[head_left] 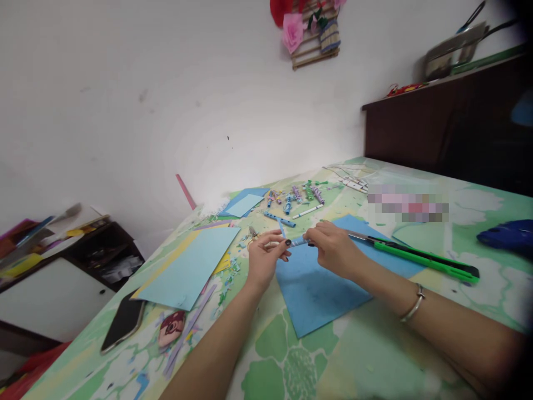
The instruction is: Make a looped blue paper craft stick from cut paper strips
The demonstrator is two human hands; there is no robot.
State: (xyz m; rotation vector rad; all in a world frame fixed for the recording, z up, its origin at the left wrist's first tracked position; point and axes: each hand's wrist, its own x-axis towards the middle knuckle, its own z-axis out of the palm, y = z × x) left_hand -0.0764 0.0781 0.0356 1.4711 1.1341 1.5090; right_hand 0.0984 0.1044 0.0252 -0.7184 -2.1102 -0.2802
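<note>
"Left hand (266,256) and right hand (336,248) pinch the blue paper roll (298,241) near frame centre. Why both?"
"Probably to keep it tight; the blue sheet (320,291) below perhaps shields the worktop (366,347)."

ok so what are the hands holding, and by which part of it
A slim blue roll, toward either end: the left hand at one, the right hand at the other.

Blue roll (298,240) in right hand (336,247)
</note>
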